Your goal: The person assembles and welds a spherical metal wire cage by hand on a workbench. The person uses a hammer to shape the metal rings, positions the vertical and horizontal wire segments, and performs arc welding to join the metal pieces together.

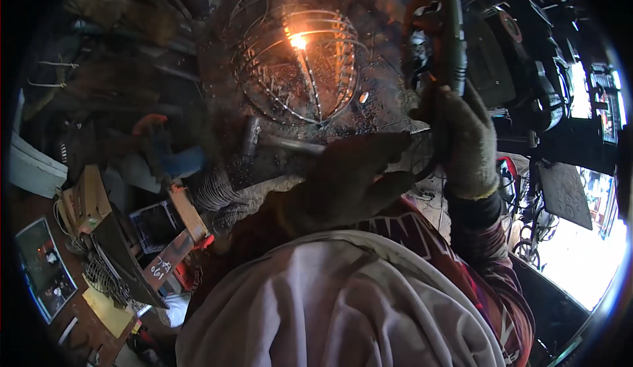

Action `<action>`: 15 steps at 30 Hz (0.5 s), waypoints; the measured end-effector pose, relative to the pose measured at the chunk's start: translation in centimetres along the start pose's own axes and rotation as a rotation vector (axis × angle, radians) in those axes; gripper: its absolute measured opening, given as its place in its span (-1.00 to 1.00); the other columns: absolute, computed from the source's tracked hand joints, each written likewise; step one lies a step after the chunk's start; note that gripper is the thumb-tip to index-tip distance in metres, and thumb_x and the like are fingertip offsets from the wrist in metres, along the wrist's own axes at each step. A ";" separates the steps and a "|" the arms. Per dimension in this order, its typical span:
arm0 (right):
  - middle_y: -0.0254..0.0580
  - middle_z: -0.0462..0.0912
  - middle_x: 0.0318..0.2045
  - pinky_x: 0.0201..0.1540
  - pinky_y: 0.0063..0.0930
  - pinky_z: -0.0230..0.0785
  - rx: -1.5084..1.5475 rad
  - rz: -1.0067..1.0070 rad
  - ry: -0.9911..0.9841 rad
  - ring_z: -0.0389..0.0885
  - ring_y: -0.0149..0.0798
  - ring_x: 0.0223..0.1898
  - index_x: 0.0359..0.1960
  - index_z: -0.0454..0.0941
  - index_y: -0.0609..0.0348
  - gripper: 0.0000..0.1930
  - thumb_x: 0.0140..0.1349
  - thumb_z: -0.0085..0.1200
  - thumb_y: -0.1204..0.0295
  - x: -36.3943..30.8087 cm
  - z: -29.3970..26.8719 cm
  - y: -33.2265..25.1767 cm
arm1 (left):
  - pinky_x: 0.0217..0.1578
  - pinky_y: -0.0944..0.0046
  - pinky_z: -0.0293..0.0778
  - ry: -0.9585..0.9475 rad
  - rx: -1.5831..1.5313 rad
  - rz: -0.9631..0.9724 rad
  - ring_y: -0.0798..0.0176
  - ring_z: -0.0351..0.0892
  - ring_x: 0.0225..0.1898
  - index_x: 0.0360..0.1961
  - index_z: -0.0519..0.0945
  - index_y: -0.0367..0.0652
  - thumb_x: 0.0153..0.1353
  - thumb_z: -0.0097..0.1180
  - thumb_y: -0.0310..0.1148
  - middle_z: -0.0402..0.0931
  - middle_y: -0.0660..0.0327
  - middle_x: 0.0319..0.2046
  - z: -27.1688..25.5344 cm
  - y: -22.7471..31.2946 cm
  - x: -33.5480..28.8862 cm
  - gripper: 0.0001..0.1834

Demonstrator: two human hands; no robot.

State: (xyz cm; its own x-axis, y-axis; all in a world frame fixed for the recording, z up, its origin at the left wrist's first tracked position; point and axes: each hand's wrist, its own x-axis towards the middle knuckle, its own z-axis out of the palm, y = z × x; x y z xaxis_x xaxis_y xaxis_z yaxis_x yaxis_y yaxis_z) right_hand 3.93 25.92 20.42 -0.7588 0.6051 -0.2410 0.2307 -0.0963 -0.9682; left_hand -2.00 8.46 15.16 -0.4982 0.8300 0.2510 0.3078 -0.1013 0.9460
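Observation:
A round cage of bent metal rods lies ahead of me, its ribs meeting at the near side. A bright orange-white glow lights its upper part, and small sparks or hot specks show around it. My gloved right hand is closed on a long dark tool with a shiny metal part, held upright on the right; its kind is unclear. My gloved left hand, in shadow, reaches toward the right hand with thumb and fingers apart. Just beyond the left hand lies a hammer, its handle running partly behind that hand.
At left are a blue vise-like piece, a cardboard box and a brown bench with a yellow paper. A wire coil lies near my left forearm. Dark machinery and a bright doorway are on the right.

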 end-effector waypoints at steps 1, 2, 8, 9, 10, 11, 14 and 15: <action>-0.31 0.61 -0.31 -0.33 -0.56 0.33 0.002 -0.020 0.014 0.53 -0.46 -0.40 0.06 0.54 0.31 -0.67 0.41 0.01 0.32 -0.4 0.1 0.1 | -0.27 0.11 0.57 -0.009 0.003 0.022 0.11 0.69 -0.29 0.03 0.56 -0.25 0.27 0.25 -0.32 0.64 0.03 -0.23 1.1 0.1 0.7 -0.64; -0.30 0.62 -0.28 -0.30 -0.56 0.35 0.004 -0.007 0.005 0.52 -0.47 -0.38 0.09 0.54 0.28 -0.66 0.42 0.02 0.32 -0.8 0.1 0.1 | -0.24 0.11 0.58 -0.052 -0.020 -0.041 0.09 0.69 -0.26 0.04 0.55 -0.24 0.25 0.28 -0.31 0.65 0.02 -0.20 2.2 -0.1 1.3 -0.61; -0.31 0.60 -0.13 -0.08 -0.57 0.37 -0.060 -0.002 -0.054 0.50 -0.50 -0.18 0.22 0.49 0.23 -0.56 0.39 0.10 0.29 -0.7 -2.9 3.3 | -0.16 0.12 0.61 -0.049 -0.054 -0.188 0.14 0.68 -0.25 0.09 0.50 -0.22 0.23 0.30 -0.31 0.63 0.06 -0.23 6.7 -1.9 2.3 -0.55; -0.31 0.58 -0.09 -0.02 -0.58 0.36 -0.051 -0.013 -0.096 0.48 -0.50 -0.13 0.25 0.47 0.23 -0.53 0.37 0.13 0.28 -0.5 -3.5 3.6 | -0.15 0.14 0.61 -0.039 -0.035 -0.133 0.18 0.66 -0.26 0.10 0.49 -0.22 0.25 0.28 -0.33 0.61 0.09 -0.26 7.3 -2.4 2.3 -0.57; -0.31 0.58 -0.09 -0.02 -0.58 0.36 -0.043 -0.016 -0.109 0.48 -0.50 -0.13 0.25 0.47 0.23 -0.53 0.37 0.13 0.28 -0.6 -4.1 3.6 | -0.15 0.14 0.61 -0.031 -0.022 -0.137 0.18 0.66 -0.26 0.10 0.49 -0.22 0.25 0.28 -0.33 0.61 0.09 -0.26 7.7 -2.3 2.5 -0.57; -0.29 0.58 -0.07 0.01 -0.57 0.35 -0.080 0.007 -0.117 0.48 -0.48 -0.10 0.27 0.45 0.24 -0.50 0.36 0.14 0.27 -0.5 -4.7 3.6 | -0.17 0.15 0.60 -0.039 -0.058 -0.113 0.21 0.64 -0.27 0.08 0.49 -0.22 0.26 0.26 -0.36 0.60 0.11 -0.27 8.1 -2.2 2.8 -0.60; -0.23 0.58 -0.01 0.07 -0.52 0.35 -0.078 0.060 -0.175 0.50 -0.40 -0.04 0.31 0.39 0.26 -0.46 0.35 0.13 0.29 0.1 -6.7 3.9 | -0.25 0.20 0.57 -0.042 -0.162 -0.078 0.30 0.59 -0.30 0.02 0.50 -0.23 0.27 0.19 -0.44 0.57 0.18 -0.31 9.8 -2.3 3.3 -0.69; -0.18 0.58 0.01 0.11 -0.46 0.37 0.030 0.037 -0.214 0.52 -0.35 -0.02 0.32 0.38 0.26 -0.47 0.36 0.10 0.31 0.5 -7.5 4.1 | -0.27 0.21 0.55 -0.040 -0.199 -0.072 0.33 0.58 -0.31 0.00 0.50 -0.23 0.28 0.17 -0.46 0.56 0.20 -0.32 10.6 -2.3 3.2 -0.73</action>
State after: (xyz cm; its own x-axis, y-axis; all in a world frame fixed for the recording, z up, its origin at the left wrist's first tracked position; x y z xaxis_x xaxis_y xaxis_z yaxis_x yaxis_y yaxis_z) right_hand 9.12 31.75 16.81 -0.8629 0.4193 -0.2820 0.2451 -0.1409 -0.9592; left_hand 4.24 17.17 11.66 -0.4796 0.8595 0.1766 0.1048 -0.1437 0.9841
